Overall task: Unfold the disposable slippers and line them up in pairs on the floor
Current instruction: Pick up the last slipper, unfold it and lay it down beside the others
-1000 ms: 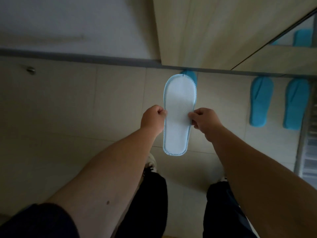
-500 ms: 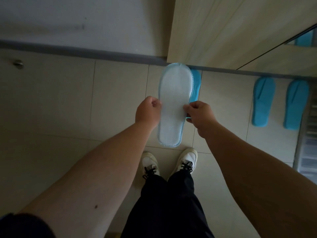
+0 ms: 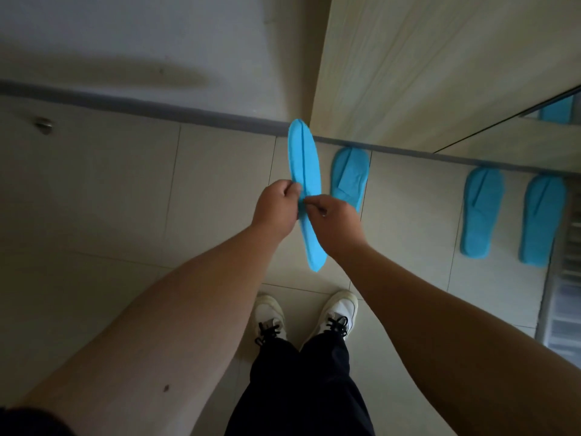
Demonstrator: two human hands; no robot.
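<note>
I hold a blue disposable slipper (image 3: 305, 162) in the air, turned edge-on so it looks narrow, its toe pointing away from me. My left hand (image 3: 276, 207) and my right hand (image 3: 333, 220) both pinch it near its middle, fingers closed on the fabric. On the tiled floor just right of it lies a single blue slipper (image 3: 349, 176) with its upper raised. Further right, a pair of blue slippers (image 3: 481, 212) (image 3: 541, 220) lies side by side, toes toward the wall.
A wooden cabinet (image 3: 424, 73) rises ahead on the right, with a mirror panel (image 3: 556, 111) reflecting blue slippers. A grey baseboard (image 3: 141, 105) runs along the wall. A metal door stop (image 3: 44, 124) sits at the left. My white shoes (image 3: 306, 316) stand below the hands.
The slipper has turned from showing its white sole to showing its blue side, edge-on. Both hands have closed in toward each other at its middle.
</note>
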